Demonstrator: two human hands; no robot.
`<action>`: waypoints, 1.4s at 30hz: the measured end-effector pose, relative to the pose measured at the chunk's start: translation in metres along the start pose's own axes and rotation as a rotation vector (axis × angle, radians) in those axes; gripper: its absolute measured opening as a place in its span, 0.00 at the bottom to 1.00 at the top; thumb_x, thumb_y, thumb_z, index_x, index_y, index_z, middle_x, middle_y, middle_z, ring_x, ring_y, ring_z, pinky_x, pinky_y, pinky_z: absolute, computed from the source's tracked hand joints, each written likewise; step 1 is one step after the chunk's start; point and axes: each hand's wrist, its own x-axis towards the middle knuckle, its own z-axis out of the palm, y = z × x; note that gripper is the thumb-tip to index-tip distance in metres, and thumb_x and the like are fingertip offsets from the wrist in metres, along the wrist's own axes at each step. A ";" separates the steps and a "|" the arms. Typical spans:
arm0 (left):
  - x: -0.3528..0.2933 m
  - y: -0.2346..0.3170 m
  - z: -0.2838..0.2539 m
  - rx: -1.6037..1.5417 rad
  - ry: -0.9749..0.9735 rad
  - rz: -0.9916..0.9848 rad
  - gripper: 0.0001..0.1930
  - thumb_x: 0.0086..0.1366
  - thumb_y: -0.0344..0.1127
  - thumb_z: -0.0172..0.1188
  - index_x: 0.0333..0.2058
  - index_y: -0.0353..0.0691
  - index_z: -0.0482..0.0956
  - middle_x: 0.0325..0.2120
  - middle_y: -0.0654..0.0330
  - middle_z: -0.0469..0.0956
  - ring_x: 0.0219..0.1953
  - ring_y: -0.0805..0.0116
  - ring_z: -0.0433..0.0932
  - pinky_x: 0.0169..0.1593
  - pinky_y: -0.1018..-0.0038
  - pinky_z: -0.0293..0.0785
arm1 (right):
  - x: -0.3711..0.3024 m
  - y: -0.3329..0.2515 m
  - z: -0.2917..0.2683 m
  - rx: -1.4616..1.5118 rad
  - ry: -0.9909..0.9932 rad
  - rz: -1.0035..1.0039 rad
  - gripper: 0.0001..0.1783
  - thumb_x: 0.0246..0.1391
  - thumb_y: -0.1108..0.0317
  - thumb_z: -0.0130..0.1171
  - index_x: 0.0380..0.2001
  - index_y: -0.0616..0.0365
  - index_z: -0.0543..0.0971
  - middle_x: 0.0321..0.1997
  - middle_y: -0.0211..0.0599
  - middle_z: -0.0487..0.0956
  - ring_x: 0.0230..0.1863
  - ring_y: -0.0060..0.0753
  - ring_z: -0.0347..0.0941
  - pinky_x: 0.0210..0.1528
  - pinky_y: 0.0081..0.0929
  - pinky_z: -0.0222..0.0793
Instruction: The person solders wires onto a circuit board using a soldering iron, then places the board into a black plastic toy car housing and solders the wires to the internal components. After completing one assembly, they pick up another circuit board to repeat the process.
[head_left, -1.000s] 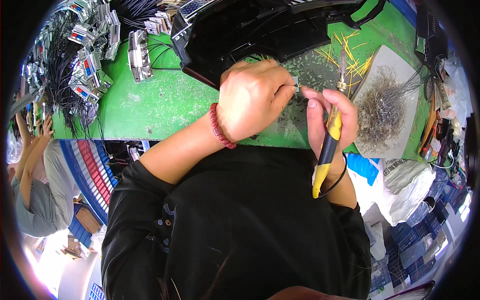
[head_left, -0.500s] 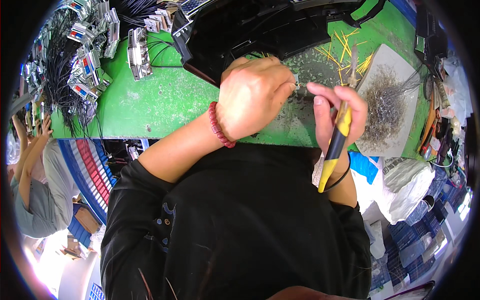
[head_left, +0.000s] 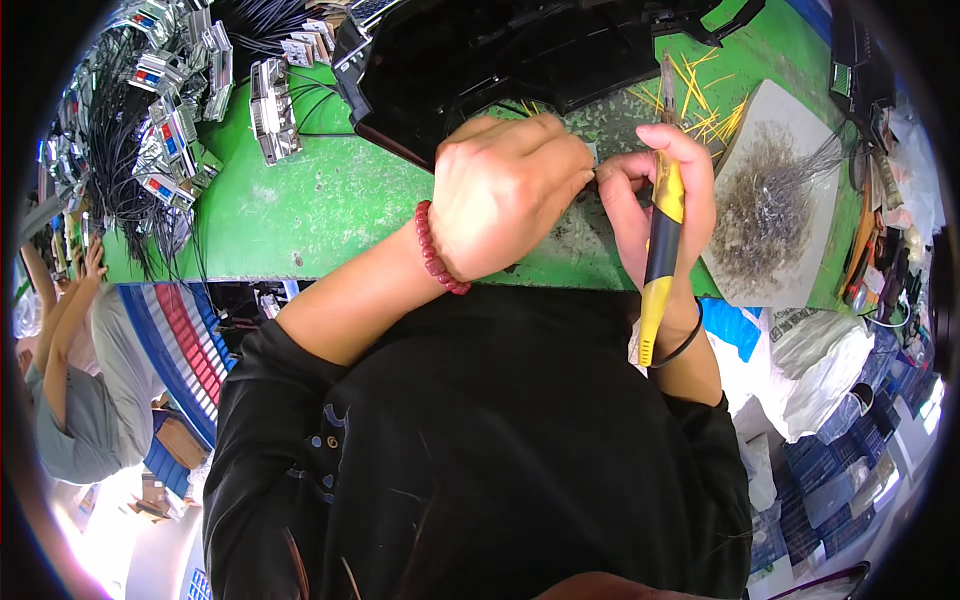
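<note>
Iron upright in the right, hands almost meeting

Here's the right hand (head_left: 675, 195), fingers curled round a slim yellow-and-black soldering iron (head_left: 661, 245), its metal tip pointing away from the body! Its thumb and forefinger draw close, just beside the left hand (head_left: 510, 200), whose bent fingers press together, back upward, dark-red beaded bracelet (head_left: 436, 255) at the wrist. Whether those left fingers pinch anything is hidden from this angle. And beyond, a large black plastic housing (head_left: 490, 70) fills the far side of the green, scuffed worktop (head_left: 270, 220)! Thin yellow strips (head_left: 708, 120) scatter right of it, near a pale grey board (head_left: 815, 225) heaped with dark residue.
</note>
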 end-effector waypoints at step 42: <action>0.022 0.015 0.015 0.366 -0.307 -0.065 0.02 0.53 0.27 0.62 0.24 0.40 0.77 0.30 0.60 0.75 0.25 0.57 0.78 0.27 0.66 0.74 | -0.021 -0.017 -0.082 -0.049 0.188 0.072 0.33 0.62 0.52 0.58 0.59 0.66 0.66 0.32 0.40 0.84 0.27 0.17 0.72 0.34 0.18 0.69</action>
